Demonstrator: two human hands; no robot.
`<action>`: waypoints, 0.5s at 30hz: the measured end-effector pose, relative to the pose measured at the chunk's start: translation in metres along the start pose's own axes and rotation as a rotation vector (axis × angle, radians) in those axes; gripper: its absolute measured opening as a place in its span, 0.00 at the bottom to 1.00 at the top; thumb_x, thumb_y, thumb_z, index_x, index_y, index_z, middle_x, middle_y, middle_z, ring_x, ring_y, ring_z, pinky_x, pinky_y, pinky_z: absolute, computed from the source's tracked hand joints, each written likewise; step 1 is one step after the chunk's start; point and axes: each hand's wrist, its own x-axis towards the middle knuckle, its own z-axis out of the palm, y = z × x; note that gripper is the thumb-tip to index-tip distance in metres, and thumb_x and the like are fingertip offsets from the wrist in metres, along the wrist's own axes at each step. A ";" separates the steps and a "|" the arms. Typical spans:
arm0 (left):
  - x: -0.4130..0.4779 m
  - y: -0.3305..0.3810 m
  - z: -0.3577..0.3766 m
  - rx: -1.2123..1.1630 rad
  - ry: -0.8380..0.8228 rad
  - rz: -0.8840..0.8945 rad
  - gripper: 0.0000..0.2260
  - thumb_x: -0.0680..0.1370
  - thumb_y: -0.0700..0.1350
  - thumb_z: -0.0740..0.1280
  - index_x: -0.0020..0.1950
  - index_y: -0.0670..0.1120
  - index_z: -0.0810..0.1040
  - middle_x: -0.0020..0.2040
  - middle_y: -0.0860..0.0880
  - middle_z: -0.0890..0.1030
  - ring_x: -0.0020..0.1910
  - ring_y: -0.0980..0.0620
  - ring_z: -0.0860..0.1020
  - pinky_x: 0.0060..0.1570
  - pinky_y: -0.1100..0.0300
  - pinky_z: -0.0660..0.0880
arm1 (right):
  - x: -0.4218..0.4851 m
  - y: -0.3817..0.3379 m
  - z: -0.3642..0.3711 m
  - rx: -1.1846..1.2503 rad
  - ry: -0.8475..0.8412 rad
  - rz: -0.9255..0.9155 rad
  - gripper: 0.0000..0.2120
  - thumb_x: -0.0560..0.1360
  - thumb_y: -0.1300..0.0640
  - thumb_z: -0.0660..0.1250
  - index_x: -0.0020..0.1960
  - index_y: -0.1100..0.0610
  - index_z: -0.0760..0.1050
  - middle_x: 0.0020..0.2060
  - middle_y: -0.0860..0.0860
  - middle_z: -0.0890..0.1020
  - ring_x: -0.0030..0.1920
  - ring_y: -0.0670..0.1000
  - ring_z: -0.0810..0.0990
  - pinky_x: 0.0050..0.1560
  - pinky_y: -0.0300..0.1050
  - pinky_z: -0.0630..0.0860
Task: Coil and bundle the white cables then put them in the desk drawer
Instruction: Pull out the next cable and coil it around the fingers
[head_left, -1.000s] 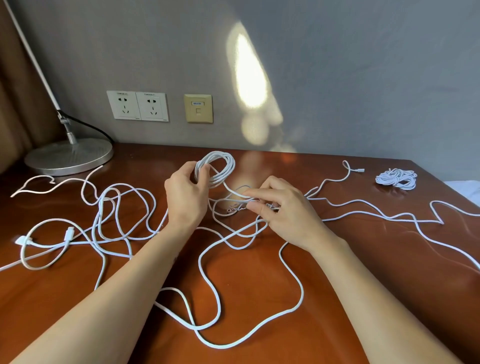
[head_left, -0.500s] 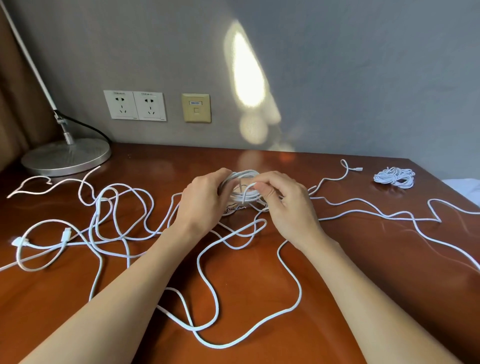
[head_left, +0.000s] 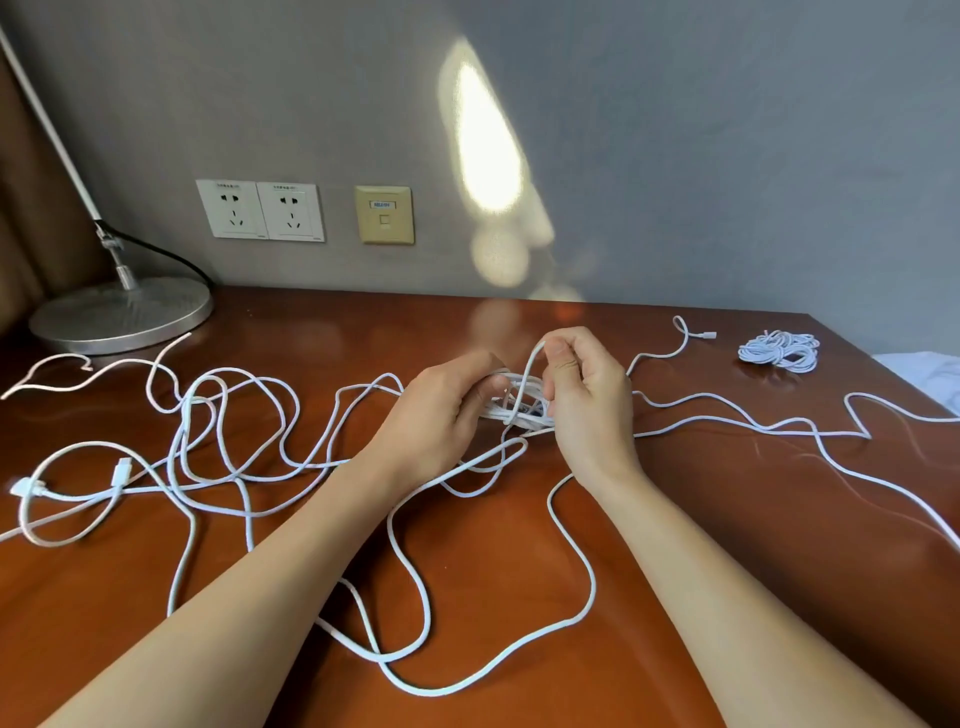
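A small coil of white cable sits between my two hands over the middle of the desk. My left hand grips the coil's left side. My right hand pinches a strand of the same cable and lifts it in a loop above the coil. Loose white cables sprawl in tangled loops across the left and front of the wooden desk, with white plugs at the far left. A finished white bundle lies at the back right. No drawer is in view.
A lamp with a round metal base stands at the back left. Two wall sockets and a beige data port sit on the grey wall. Another cable snakes across the right side. White fabric shows past the desk's right edge.
My left hand lowered the coil from upright to near the desk and moved right. My right hand came in against the coil and now raises a strand over it.
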 end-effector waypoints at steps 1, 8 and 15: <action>0.000 0.002 0.001 -0.012 -0.003 0.007 0.10 0.87 0.47 0.59 0.49 0.46 0.76 0.40 0.53 0.76 0.39 0.51 0.75 0.40 0.57 0.71 | 0.001 0.001 0.000 0.002 0.016 0.018 0.11 0.86 0.52 0.60 0.48 0.49 0.77 0.28 0.43 0.74 0.32 0.45 0.73 0.40 0.53 0.76; 0.002 0.002 0.003 -0.057 -0.078 -0.017 0.15 0.86 0.47 0.58 0.47 0.39 0.75 0.40 0.45 0.76 0.39 0.46 0.73 0.42 0.48 0.71 | 0.007 0.008 -0.001 0.031 0.066 0.137 0.11 0.85 0.49 0.59 0.46 0.46 0.77 0.25 0.41 0.74 0.30 0.47 0.72 0.37 0.50 0.73; 0.002 0.007 -0.001 -0.078 -0.169 -0.030 0.16 0.85 0.50 0.57 0.44 0.40 0.72 0.37 0.46 0.73 0.36 0.53 0.67 0.38 0.59 0.66 | 0.012 0.007 -0.004 0.062 0.066 0.310 0.12 0.86 0.52 0.59 0.49 0.52 0.79 0.27 0.42 0.72 0.27 0.42 0.70 0.33 0.39 0.68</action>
